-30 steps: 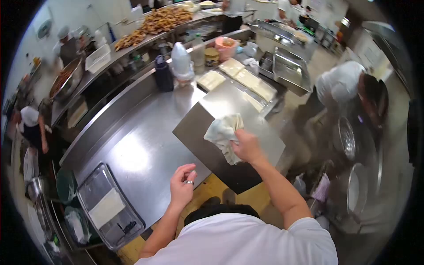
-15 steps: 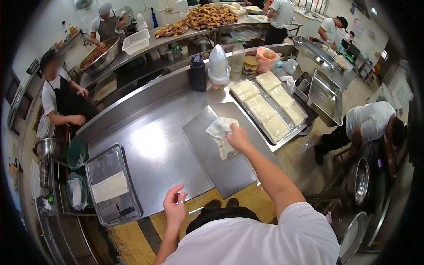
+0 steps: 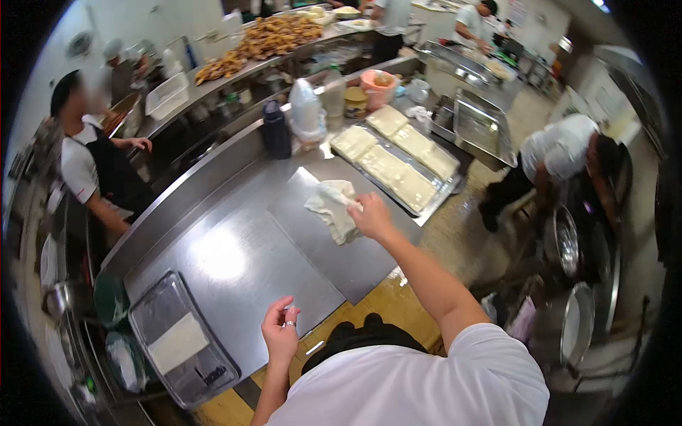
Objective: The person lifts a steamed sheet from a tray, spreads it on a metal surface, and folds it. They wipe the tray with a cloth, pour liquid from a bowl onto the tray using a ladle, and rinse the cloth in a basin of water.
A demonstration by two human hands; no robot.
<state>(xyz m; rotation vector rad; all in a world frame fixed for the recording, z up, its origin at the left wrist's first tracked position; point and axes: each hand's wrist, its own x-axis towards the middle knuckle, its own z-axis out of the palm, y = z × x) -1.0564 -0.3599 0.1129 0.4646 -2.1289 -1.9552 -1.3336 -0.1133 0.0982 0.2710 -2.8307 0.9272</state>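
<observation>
My right hand (image 3: 371, 215) is closed on a damp-looking white cloth (image 3: 332, 206), which lies bunched on a flat metal sheet (image 3: 362, 266) on the steel table. My left hand (image 3: 281, 326), with a ring on one finger, hovers by the table's near edge; its fingers are loosely curled and apart, with nothing in them. Beyond the cloth, a metal tray (image 3: 415, 207) carries several pale rectangular dough sheets (image 3: 398, 177). Left of my left hand sits a dark-rimmed tray (image 3: 158, 302) holding one pale dough sheet (image 3: 177, 344) and a small black object (image 3: 212, 375) I cannot make out.
Along the table's back stand a dark bottle (image 3: 275, 130), a plastic-wrapped container (image 3: 307, 117), a yellow tub (image 3: 355, 101) and an orange container (image 3: 379, 86). A deep metal pan (image 3: 484, 129) is at right. Co-workers stand left (image 3: 106, 163), right (image 3: 561, 153) and behind the counter.
The camera view has turned, shifting the table in the picture. My right hand still grips the cloth on the metal sheet. The co-worker at left has lowered an arm.
</observation>
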